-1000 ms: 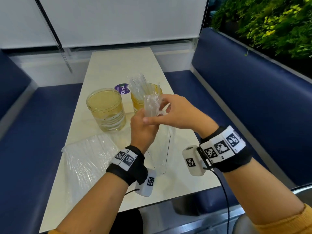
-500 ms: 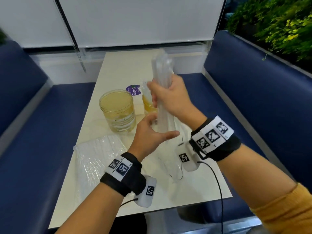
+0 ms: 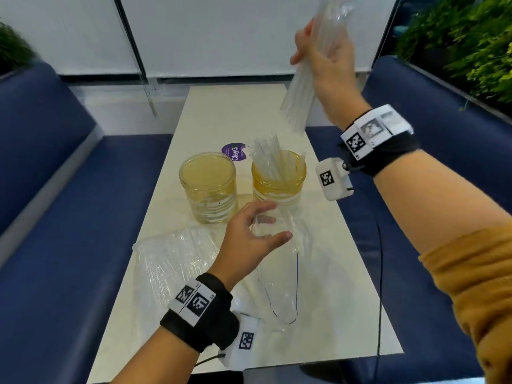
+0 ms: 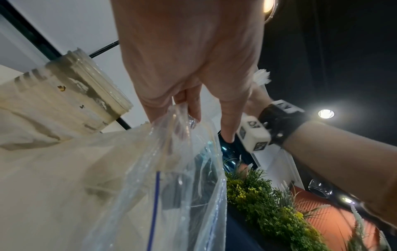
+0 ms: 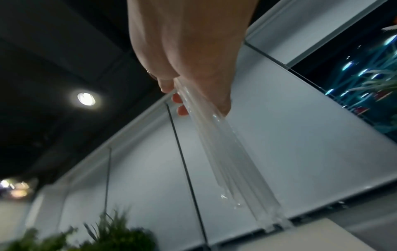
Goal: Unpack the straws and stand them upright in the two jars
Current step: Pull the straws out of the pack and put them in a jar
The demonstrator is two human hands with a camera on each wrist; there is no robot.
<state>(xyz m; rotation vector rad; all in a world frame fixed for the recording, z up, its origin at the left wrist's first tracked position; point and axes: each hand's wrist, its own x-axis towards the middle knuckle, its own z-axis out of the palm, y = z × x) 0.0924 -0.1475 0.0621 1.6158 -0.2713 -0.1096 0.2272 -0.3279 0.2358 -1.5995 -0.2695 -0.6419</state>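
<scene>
Two packs sit nearest: a sealed straw pack (image 3: 177, 261) lying flat, and the emptied bag (image 3: 279, 275), its mouth pinched by the left hand (image 3: 249, 239), probably to steady it. Beyond stand the empty left jar (image 3: 209, 187) and the right jar (image 3: 278, 178), already holding leaning straws. Farthest and highest, the right hand (image 3: 327, 59) clamps the straw bundle (image 3: 302, 90), clear of the bag, seemingly bound for a jar.

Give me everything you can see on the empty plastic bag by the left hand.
The clear, thin plastic bag, with a blue line along each side, lies limp and crumpled on the cream table, in front of the right-hand amber jar. Its open mouth points toward the jars; the left hand pinches that edge. No straws show inside.
</scene>
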